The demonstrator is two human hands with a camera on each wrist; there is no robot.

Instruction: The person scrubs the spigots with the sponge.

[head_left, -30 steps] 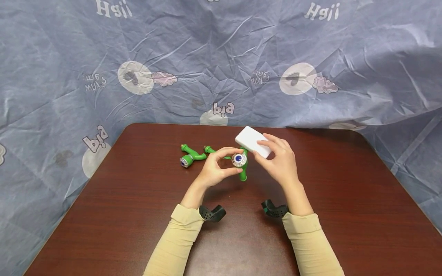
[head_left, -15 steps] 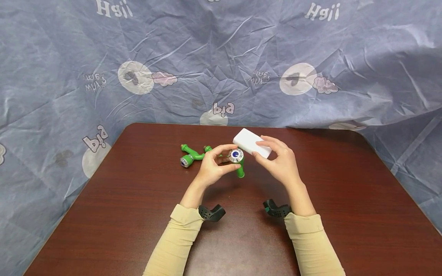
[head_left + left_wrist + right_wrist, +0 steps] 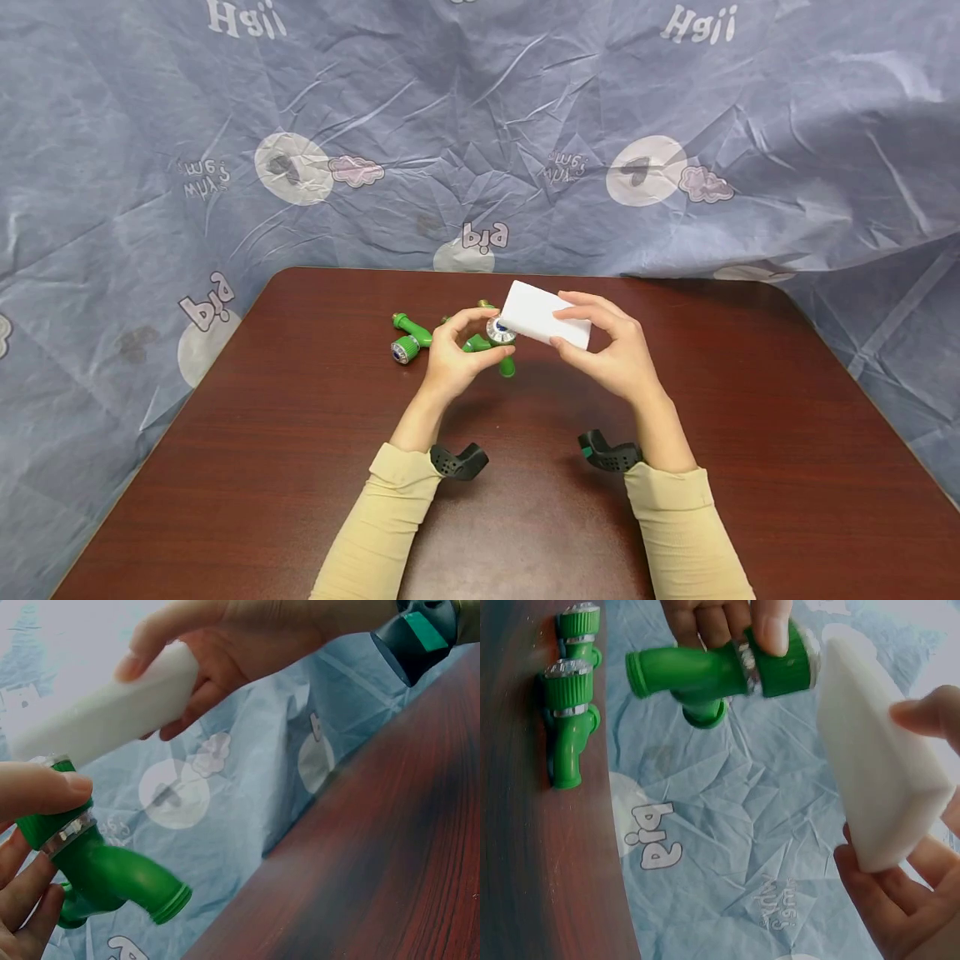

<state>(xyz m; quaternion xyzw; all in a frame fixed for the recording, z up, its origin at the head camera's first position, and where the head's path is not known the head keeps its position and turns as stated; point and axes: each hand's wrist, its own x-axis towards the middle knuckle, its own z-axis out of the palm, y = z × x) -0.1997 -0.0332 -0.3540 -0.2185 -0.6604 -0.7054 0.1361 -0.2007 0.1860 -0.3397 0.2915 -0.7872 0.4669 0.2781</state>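
My left hand (image 3: 453,354) grips a green faucet (image 3: 705,671) by its ribbed knob, thumb on one side and fingers on the other. The faucet's silver-rimmed end with a blue centre faces up toward the head camera. In my right hand (image 3: 611,346) is a white sponge block (image 3: 536,314), pinched between thumb and fingers. One end of the sponge lies against the knob's silver end face and covers part of it. In the left wrist view the faucet's curved spout (image 3: 142,881) hangs below the left thumb. Both hands are above the table.
Two more green faucets lie on the dark red-brown table (image 3: 300,467); one faucet (image 3: 408,340) shows left of the left hand, and the other faucet (image 3: 581,634) shows in the right wrist view. A blue patterned cloth (image 3: 480,150) hangs behind the table.
The held faucet has moved left and slightly up with my left hand. My right hand has brought the sponge leftward from beside the knob onto its silver face.
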